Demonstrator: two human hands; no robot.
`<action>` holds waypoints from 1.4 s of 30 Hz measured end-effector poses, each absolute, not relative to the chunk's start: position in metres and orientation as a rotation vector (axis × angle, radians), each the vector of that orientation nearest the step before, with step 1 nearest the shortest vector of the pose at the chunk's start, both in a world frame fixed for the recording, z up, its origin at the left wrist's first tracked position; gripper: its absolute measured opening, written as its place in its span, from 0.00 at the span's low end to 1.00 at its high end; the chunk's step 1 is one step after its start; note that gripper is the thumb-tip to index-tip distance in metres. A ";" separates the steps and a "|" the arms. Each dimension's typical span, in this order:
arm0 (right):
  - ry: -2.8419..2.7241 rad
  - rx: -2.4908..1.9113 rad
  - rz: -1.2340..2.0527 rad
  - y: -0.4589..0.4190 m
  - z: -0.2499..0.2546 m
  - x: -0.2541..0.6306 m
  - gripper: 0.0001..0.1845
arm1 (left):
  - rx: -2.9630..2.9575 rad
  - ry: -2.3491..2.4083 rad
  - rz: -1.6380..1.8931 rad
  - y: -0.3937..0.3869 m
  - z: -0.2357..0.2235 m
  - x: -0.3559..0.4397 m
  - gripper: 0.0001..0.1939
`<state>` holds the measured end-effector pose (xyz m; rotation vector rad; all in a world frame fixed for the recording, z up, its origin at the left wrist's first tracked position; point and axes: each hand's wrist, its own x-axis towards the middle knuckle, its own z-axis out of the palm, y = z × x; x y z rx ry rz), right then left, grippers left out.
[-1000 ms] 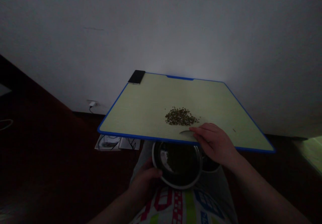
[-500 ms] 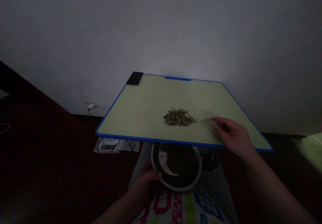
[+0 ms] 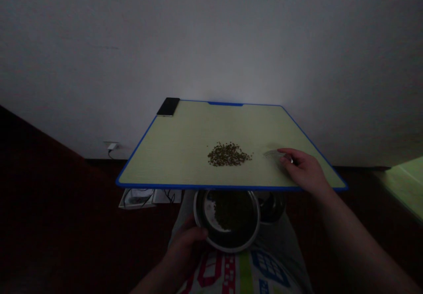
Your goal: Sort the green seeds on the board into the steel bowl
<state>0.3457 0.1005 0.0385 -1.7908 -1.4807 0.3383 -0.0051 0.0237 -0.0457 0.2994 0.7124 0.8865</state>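
Note:
A pile of small dark beans (image 3: 227, 154) lies in the middle of a pale green table top with a blue rim (image 3: 185, 144). My right hand (image 3: 304, 170) rests on the table to the right of the pile, fingers closed on a spoon (image 3: 273, 154) whose bowl points left toward the beans. Below the table's near edge, my left hand (image 3: 185, 246) grips the rim of a metal bowl (image 3: 226, 218) that holds dark beans and sits on my lap. A second metal bowl (image 3: 271, 202) is partly hidden behind it.
A black phone (image 3: 168, 106) lies at the table's far left corner. A white wall rises behind. A plug and cables (image 3: 112, 147) and white packets (image 3: 145, 197) are on the dark floor at left. The room is dim.
My right hand has moved with the spoon from the table's near edge, over the bowl, out to the right of the bean pile. The left hand and bowl stayed put.

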 end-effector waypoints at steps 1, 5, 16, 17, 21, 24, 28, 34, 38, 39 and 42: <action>-1.466 -1.789 0.378 0.101 0.037 0.348 0.21 | 0.293 0.705 0.881 0.024 -0.045 -0.005 0.40; -1.405 -1.769 0.503 0.102 0.032 0.353 0.21 | 0.277 0.725 0.856 0.027 -0.040 -0.007 0.38; -1.402 -1.748 0.493 0.099 0.027 0.354 0.22 | 0.245 0.888 0.843 0.035 -0.057 -0.018 0.16; -1.407 -1.749 0.491 0.099 0.027 0.353 0.22 | 0.254 0.902 0.841 0.036 -0.061 -0.020 0.15; -1.427 -1.730 0.504 0.100 0.026 0.352 0.21 | 0.258 1.007 0.853 0.042 -0.074 -0.026 0.13; -1.428 -1.714 0.517 0.100 0.026 0.352 0.21 | 0.274 1.054 0.882 0.047 -0.078 -0.028 0.15; -1.437 -1.713 0.515 0.100 0.025 0.353 0.22 | 0.286 1.123 0.911 0.056 -0.076 -0.029 0.16; -1.460 -1.727 0.520 0.099 0.024 0.354 0.22 | 0.294 1.252 0.981 0.067 -0.077 -0.031 0.13; -1.454 -1.701 0.533 0.097 0.024 0.352 0.22 | 0.306 1.315 1.008 0.069 -0.081 -0.031 0.16; -1.459 -1.698 0.535 0.097 0.025 0.352 0.21 | 0.309 1.326 1.016 0.069 -0.083 -0.030 0.17; -1.488 -1.702 0.538 0.095 0.027 0.352 0.20 | 0.321 1.346 1.023 0.068 -0.086 -0.027 0.16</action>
